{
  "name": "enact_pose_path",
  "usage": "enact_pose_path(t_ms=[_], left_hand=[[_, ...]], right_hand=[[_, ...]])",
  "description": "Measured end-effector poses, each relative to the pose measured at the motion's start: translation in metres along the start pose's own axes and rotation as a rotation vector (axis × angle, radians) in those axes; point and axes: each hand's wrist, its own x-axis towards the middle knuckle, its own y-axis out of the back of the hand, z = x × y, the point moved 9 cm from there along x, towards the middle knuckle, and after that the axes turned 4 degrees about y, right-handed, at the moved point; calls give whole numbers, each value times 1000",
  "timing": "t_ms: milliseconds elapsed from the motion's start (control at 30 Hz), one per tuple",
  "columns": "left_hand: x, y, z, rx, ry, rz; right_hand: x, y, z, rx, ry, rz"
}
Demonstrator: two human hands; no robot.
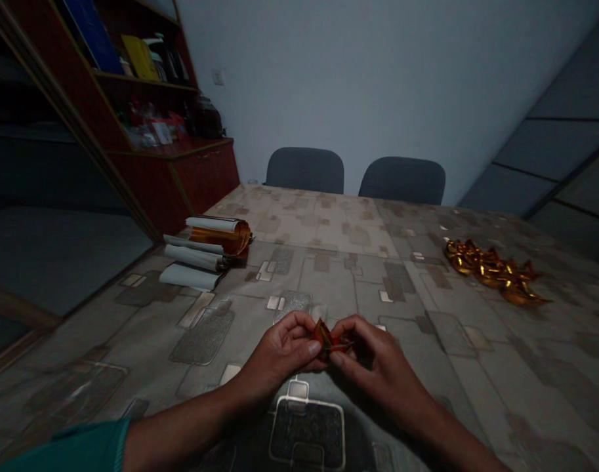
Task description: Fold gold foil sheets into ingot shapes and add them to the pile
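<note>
Between my two hands, low in the middle of the head view, is a small folded piece of gold-orange foil paper [323,335] with a pointed upper tip. My left hand [292,344] pinches its left side with thumb and fingers. On the other side, my right hand [363,347] grips the right end between thumb and forefinger. Part of the piece is hidden behind the fingertips. Far off to the right lies a cluster of shiny gold folded foil paper ingots [496,272]. Rolled and curled sheets of gold foil paper [220,236] with pale backs rest on the left.
A patterned cloth [329,275] covers the table. Two grey chairs [305,170] stand at its far side against a pale wall. A reddish wooden cabinet [201,170] with filled shelves is at the back left.
</note>
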Motion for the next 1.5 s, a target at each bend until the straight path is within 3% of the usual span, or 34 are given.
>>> enact_pose_path(t_ms=[367, 800, 1133, 1500], left_hand=[[-1, -1, 7, 216, -52, 59], [0, -3, 4, 95, -7, 5], [0, -5, 4, 50, -35, -58], [2, -3, 2, 51, -31, -21]], right_hand=[[0, -4, -2, -19, 28, -32], [0, 1, -7, 0, 59, -18], [-4, -2, 3, 110, -16, -60], [0, -6, -7, -54, 78, -55]])
